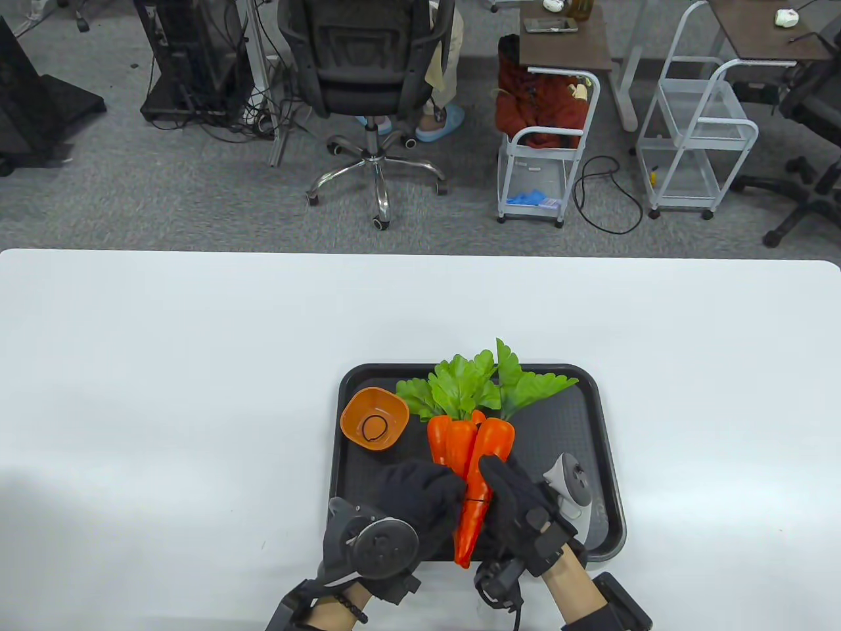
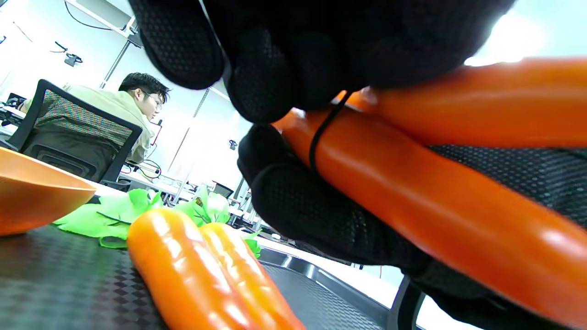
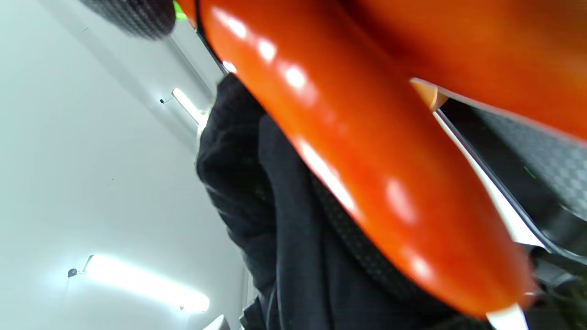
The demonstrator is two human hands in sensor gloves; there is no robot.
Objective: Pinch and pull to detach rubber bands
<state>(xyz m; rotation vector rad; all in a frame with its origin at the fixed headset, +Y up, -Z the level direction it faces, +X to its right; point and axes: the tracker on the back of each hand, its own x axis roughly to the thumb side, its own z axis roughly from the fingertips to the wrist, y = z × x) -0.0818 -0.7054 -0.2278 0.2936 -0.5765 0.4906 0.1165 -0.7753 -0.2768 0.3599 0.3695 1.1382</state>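
A bunch of orange toy carrots [image 1: 489, 447] with green leaves [image 1: 473, 388] lies on a black tray [image 1: 591, 420]. My left hand [image 1: 441, 491] and right hand [image 1: 500, 490] meet around the lower part of the front carrots. A thin black rubber band [image 1: 476, 501] circles them between my hands. In the left wrist view my left fingertips [image 2: 293, 87] pinch the band [image 2: 321, 137] where it crosses a carrot [image 2: 412, 197]. My right hand's fingers [image 2: 302, 206] wrap under that carrot. The right wrist view is filled by the carrot [image 3: 348, 151].
An orange bowl [image 1: 374, 418] at the tray's left holds a loose black rubber band [image 1: 374, 428]. Two other carrots [image 2: 206, 270] rest on the tray behind my hands. The white table [image 1: 164, 394] surrounds the tray.
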